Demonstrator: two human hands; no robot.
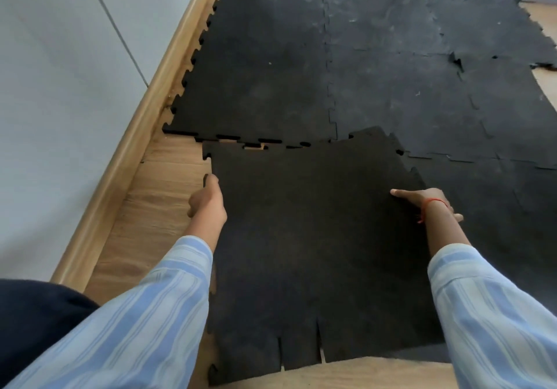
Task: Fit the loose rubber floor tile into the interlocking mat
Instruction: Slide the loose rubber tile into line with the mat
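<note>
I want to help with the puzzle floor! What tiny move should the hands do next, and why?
Probably slide the loose tile a little to the left. Its far right corner rides on top of the mat, and wood floor shows through the teeth. The left hand and right hand already hold its sides.

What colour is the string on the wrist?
Red. The string sits on the right wrist, clearest in the head view.

Wooden floor [156, 207] meets skirting board [132, 147], white wall [60, 87].
</note>
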